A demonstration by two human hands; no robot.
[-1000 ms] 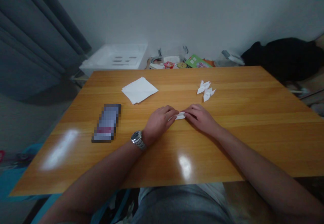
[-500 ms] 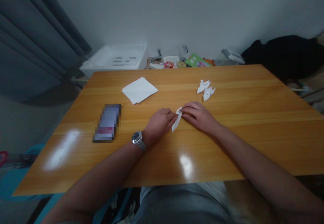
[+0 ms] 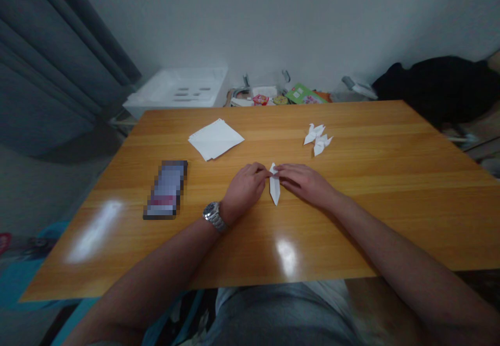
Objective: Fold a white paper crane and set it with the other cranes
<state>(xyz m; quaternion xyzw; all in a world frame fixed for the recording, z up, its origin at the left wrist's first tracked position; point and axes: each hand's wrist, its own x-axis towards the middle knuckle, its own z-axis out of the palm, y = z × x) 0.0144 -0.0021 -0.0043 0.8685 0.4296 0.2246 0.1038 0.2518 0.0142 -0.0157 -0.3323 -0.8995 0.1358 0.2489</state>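
A narrow strip of folded white paper (image 3: pixel 275 189), pointed at its near end, lies on the wooden table between my two hands. My left hand (image 3: pixel 247 183), with a metal watch (image 3: pixel 213 214) on its wrist, pinches the paper's left edge near the far end. From the other side, the fingertips of my right hand (image 3: pixel 304 180) grip the paper's right edge. Beyond my right hand sit two folded white paper cranes (image 3: pixel 314 133), close together. A small stack of white paper sheets (image 3: pixel 216 139) lies farther back on the left.
A phone with a blurred screen (image 3: pixel 167 187) lies left of my left arm. Behind the wooden table (image 3: pixel 344 242) are a white plastic tray (image 3: pixel 156 93), a green booklet (image 3: pixel 302 95) and small packets. Dark cloth (image 3: pixel 437 85) is heaped at the back right.
The folded paper has turned from a slant to nearly straight, its near tip swinging right. My left fingers have drawn back slightly, and my right fingers now reach farther over its far end.
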